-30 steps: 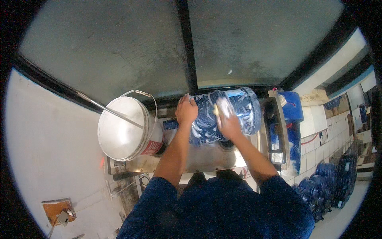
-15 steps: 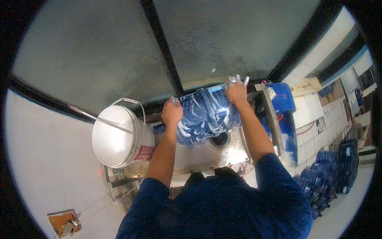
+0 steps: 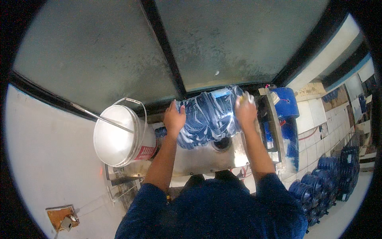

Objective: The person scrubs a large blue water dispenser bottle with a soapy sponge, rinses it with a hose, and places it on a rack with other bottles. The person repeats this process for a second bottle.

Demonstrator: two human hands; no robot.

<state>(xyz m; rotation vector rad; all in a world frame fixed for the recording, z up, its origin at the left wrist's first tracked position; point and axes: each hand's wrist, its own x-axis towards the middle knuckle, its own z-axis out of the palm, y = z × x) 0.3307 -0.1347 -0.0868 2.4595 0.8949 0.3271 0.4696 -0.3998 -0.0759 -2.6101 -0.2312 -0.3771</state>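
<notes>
Blue water jug (image 3: 209, 117) lies sideways over a steel sink (image 3: 199, 157), soap-streaked (white lather). Left hand (image 3: 174, 118) flat against its base; right hand (image 3: 244, 109) presses a sponge (image 3: 247, 98) on its other end.

The right hand (image 3: 245, 110) has moved from the middle of the soapy blue plastic water jug (image 3: 209, 117) to its right end. The left hand (image 3: 174, 119) remains no longer on top but at the jug's left end, nearer the steel sink's (image 3: 199, 157) left edge.

One soapy blue water jug (image 3: 209, 117), one white bucket (image 3: 119, 135) — two hands — many stacked blue jugs (image 3: 326, 175)
</notes>
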